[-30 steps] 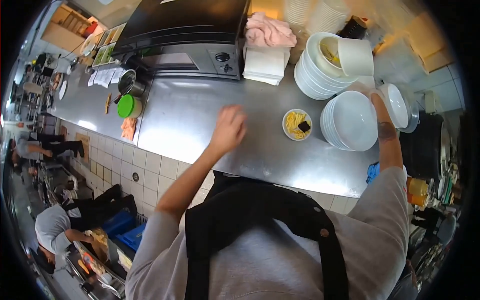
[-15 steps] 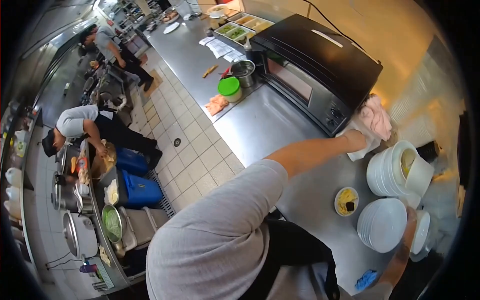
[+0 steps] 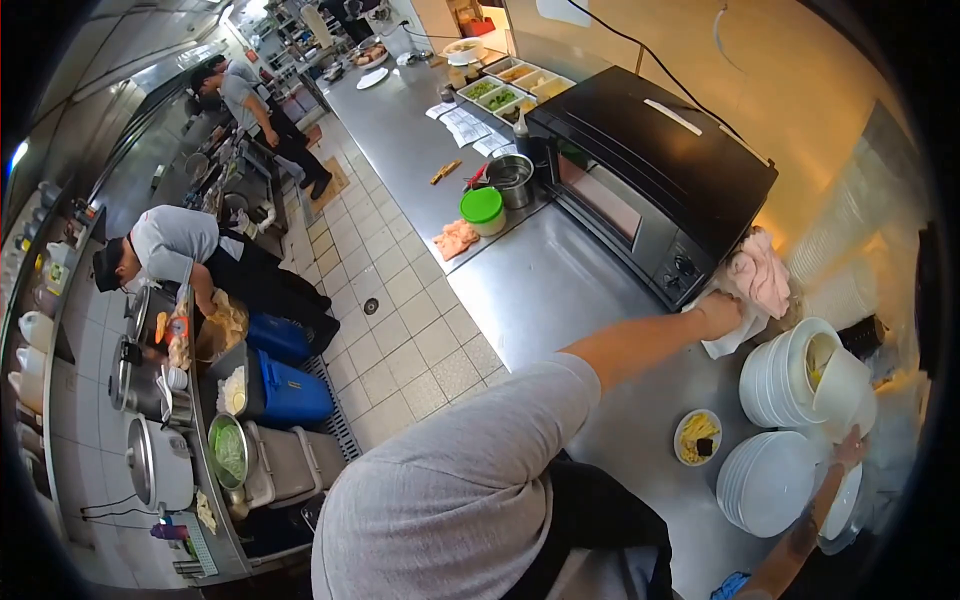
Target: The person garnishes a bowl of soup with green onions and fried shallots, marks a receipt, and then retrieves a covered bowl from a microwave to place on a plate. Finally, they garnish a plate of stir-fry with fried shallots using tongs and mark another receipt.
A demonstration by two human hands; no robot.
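Observation:
My left hand (image 3: 719, 316) is closed on a white cloth (image 3: 727, 343) beside the black toaster oven (image 3: 650, 170), its arm stretched across the steel counter. A pink cloth (image 3: 760, 275) lies just beyond it. At the right, my right hand (image 3: 850, 450) has its fingers at the lower edge of a tilted white bowl (image 3: 846, 388); they look closed on it, though partly hidden. Beside that bowl stands a stack of white bowls (image 3: 768, 385). A stack of white plates (image 3: 768, 485) is just below. A small bowl of yellow strips with a dark piece (image 3: 697, 438) sits nearby.
A green-lidded tub (image 3: 483, 211), a metal pot (image 3: 511, 180) and an orange cloth (image 3: 456, 240) stand farther along the counter (image 3: 520, 290). Trays of ingredients (image 3: 500, 98) are behind. Across the aisle a co-worker (image 3: 180, 245) bends over blue bins (image 3: 290, 385); others stand farther back.
The whole view has shifted, so most things appear lower and farther right. My right hand has moved slightly up beside the tilted bowl. My left hand stays at the white cloth.

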